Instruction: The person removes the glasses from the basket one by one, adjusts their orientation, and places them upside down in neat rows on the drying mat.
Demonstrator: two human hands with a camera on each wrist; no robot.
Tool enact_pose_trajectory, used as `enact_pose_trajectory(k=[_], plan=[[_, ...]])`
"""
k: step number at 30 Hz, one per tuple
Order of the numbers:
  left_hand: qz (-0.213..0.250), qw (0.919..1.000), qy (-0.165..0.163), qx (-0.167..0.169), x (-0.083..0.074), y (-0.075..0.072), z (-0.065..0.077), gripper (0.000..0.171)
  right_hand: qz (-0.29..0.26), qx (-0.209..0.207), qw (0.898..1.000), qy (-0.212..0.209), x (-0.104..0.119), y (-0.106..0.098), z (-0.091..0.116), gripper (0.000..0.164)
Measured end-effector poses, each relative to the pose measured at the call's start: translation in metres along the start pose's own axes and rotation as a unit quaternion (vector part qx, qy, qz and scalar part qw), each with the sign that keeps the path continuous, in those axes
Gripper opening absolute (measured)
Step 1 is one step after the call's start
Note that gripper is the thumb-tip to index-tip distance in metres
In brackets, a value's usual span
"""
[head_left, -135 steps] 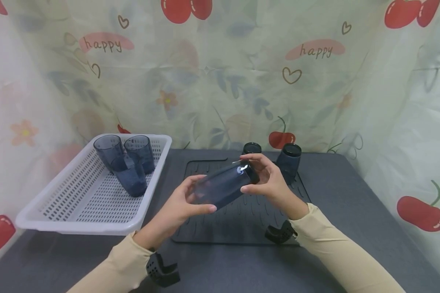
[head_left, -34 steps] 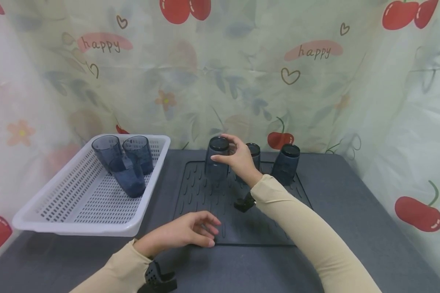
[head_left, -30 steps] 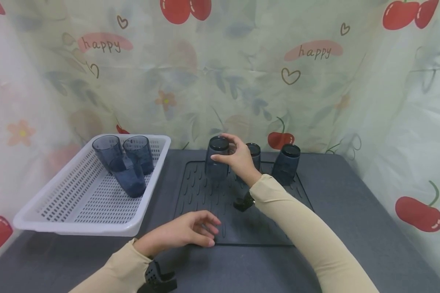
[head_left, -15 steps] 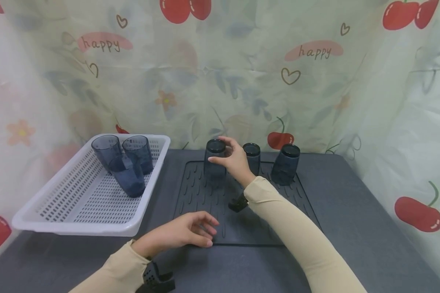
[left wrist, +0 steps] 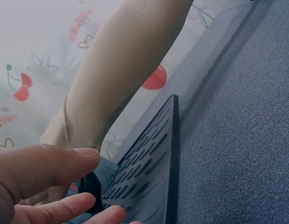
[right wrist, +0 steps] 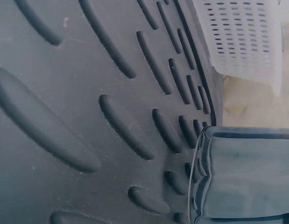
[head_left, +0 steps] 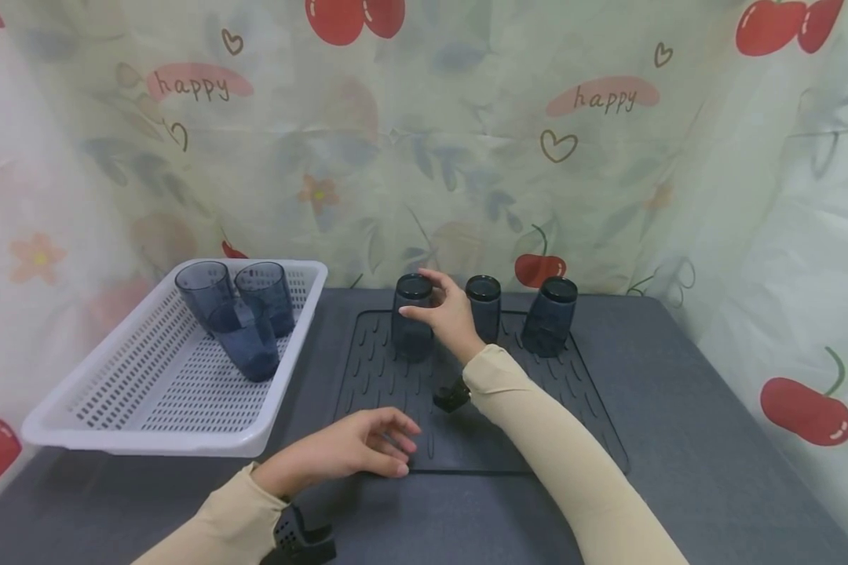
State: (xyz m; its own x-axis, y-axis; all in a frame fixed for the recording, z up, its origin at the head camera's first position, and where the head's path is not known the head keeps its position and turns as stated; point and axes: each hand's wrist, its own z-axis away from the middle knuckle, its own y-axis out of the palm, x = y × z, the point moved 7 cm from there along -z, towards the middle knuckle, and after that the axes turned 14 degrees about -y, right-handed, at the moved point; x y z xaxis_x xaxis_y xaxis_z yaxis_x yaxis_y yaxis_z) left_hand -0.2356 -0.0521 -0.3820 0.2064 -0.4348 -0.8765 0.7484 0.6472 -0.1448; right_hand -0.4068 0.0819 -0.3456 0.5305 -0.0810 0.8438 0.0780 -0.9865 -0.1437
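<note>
In the head view my right hand holds an upside-down blue-tinted drinking glass between thumb and fingers, near its base. The right wrist view shows this glass with its rim right at the ribbed dark drying mat. To its right, two more glasses stand upside down on the mat, a middle glass and a right-hand glass. My left hand hovers by the mat's front edge, fingers relaxed and holding nothing; the left wrist view shows its thumb and fingertips close up.
A white perforated plastic basket stands on the left of the dark grey table. Three blue glasses lean mouth-up inside it, one being the front glass. A patterned curtain encloses the back and sides.
Earlier, both hands held the glass tilted in mid-air. The left hand then let go, and the right hand carried the glass to the mat's back left, lowering it slightly over the last second.
</note>
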Motion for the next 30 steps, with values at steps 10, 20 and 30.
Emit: enact_pose_trajectory(k=[10,20,30], plan=[[-0.001,1.0000,0.000,0.001,0.000,0.001,0.000,0.050,-0.004,0.002,1.000,0.028,-0.010,0.002,0.001,0.072],[-0.003,1.0000,0.005,0.000,-0.001,0.002,0.000,0.050,0.015,0.000,0.999,0.032,-0.011,0.001,0.002,0.071],[-0.004,1.0000,-0.001,0.000,-0.002,0.002,0.000,0.050,0.028,0.018,0.999,0.021,-0.012,0.001,0.001,0.070]])
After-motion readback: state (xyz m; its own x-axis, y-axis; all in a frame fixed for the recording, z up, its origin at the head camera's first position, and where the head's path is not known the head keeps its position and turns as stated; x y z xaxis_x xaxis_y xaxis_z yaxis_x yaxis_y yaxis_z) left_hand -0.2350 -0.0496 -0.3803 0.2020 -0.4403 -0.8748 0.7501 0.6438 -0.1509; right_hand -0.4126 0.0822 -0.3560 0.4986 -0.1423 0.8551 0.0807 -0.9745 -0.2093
